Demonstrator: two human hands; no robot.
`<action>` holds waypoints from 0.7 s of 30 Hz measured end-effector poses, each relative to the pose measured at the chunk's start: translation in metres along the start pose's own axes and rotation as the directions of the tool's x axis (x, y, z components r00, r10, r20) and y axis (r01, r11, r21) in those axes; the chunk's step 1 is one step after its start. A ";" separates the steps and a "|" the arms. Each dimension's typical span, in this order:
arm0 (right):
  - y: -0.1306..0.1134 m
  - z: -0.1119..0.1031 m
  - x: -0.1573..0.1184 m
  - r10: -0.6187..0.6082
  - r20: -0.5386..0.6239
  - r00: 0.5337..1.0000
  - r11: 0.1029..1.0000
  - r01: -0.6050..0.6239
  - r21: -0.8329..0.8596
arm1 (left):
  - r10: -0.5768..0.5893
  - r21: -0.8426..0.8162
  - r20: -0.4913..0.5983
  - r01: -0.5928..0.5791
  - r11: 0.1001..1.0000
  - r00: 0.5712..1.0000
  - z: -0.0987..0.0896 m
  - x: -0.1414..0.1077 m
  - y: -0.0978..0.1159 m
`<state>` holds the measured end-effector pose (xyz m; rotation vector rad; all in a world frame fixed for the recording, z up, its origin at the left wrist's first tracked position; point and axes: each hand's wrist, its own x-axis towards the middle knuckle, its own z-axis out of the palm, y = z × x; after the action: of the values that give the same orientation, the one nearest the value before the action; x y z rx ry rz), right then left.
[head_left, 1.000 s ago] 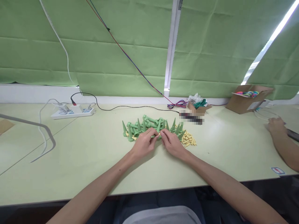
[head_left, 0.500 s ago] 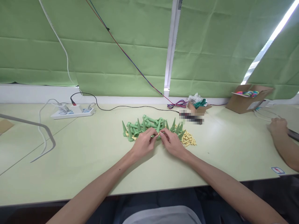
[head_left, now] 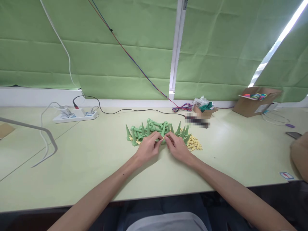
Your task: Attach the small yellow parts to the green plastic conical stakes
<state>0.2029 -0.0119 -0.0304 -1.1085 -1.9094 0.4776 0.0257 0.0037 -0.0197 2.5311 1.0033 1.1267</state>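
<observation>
Just in front of the pile, my left hand (head_left: 148, 147) is closed round a green plastic spike (head_left: 157, 140), most of it covered by my fingers. Against it, the fingertips of my right hand (head_left: 177, 147) pinch what looks like a small yellow plastic piece (head_left: 163, 138), mostly hidden. Behind my hands lie several green hollow spikes (head_left: 156, 123) with wide collars. Others stand point up, such as the green cone (head_left: 128, 133) on the left. To the right of my right hand spreads a heap of small yellow plastic pieces (head_left: 195, 143).
A white power strip (head_left: 75, 118) with plugs lies at the left, near a bent grey bar (head_left: 45, 130). At the back stand a small open carton (head_left: 204, 112) and a larger cardboard box (head_left: 250, 106). A phone (head_left: 293, 135) and another person's arm (head_left: 300, 154) are at the right edge.
The other person's hand has drawn back toward the right edge, uncovering a purple item and the phone. My own hands have barely moved.
</observation>
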 end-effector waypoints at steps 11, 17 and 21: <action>0.001 0.000 0.001 0.027 0.030 0.999 0.999 -0.027 0.020 | -0.020 0.015 0.011 0.020 1.000 1.000 0.001 0.001 -0.001; 0.001 0.000 0.000 0.012 0.040 0.999 1.000 -0.013 0.013 | -0.027 0.020 0.008 0.027 0.999 1.000 0.001 0.000 0.000; 0.001 0.000 0.001 0.014 0.034 0.999 1.000 -0.013 -0.008 | -0.029 0.003 0.027 0.029 1.000 0.999 0.001 -0.001 0.002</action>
<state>0.2037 -0.0105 -0.0308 -1.1254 -1.9362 0.5000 0.0267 0.0020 -0.0200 2.5185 1.0327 1.0807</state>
